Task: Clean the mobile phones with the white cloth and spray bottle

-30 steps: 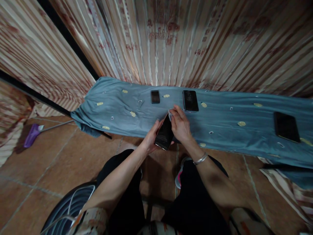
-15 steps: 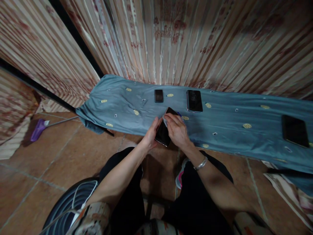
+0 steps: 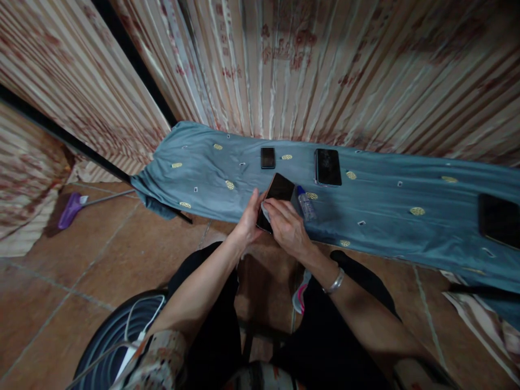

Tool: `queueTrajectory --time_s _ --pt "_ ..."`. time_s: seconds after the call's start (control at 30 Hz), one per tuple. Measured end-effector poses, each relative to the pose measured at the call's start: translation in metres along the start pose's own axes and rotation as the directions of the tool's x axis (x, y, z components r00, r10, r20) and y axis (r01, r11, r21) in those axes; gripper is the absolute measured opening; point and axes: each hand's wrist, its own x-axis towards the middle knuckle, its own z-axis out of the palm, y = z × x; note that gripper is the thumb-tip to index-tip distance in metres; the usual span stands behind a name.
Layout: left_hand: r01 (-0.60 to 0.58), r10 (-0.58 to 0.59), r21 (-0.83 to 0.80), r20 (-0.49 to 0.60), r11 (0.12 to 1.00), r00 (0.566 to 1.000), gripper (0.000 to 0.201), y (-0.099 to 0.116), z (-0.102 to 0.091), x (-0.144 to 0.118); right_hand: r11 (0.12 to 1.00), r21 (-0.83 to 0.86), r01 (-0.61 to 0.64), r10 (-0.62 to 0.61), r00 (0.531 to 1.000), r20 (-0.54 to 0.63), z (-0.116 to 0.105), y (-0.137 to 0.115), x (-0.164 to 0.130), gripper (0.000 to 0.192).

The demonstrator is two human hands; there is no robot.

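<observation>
Mid-wipe: left hand (image 3: 248,223) gripped the phone (image 3: 278,196), right hand (image 3: 284,227) pinched a small cloth (image 3: 266,208) on its screen; other phones beyond lay untouched.

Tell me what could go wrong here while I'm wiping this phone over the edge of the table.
The phone rests only in your left hand while the right hand rubs it with a small cloth; part of it hangs past the blue tablecloth, so a slip could drop it onto the tiled floor. The little bottle lying close by could get knocked and roll off.
</observation>
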Motion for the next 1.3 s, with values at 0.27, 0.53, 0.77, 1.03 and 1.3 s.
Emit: queueTrajectory --time_s 0.27,0.53,0.77,1.03,1.3 --pt "-0.023 0.023 -0.038 0.000 0.999 1.000 0.056 0.004 -0.003 0.002 0.996 0.064 0.058 -0.060 0.998 0.030 0.000 -0.010 -0.005 0.038" --pt "0.010 -0.009 -0.075 0.013 0.997 1.000 0.058 0.008 -0.003 0.000 0.984 0.161 0.081 -0.092 0.994 0.062 -0.003 -0.013 -0.007 0.039" --pt "-0.010 0.010 -0.110 -0.002 0.994 1.000 0.056 0.013 -0.004 0.003 0.983 0.173 0.062 -0.078 0.993 0.086 -0.005 -0.009 -0.008 0.042" --pt "-0.060 0.056 -0.131 -0.033 0.990 0.998 0.053 0.022 -0.007 0.003 0.990 0.123 0.069 -0.076 0.996 0.053 -0.010 -0.001 -0.011 0.040" --pt "-0.084 0.082 -0.165 -0.021 0.983 0.996 0.050 0.024 -0.011 0.005 0.994 0.110 0.025 -0.031 0.998 0.058 -0.012 0.001 -0.013 0.041"
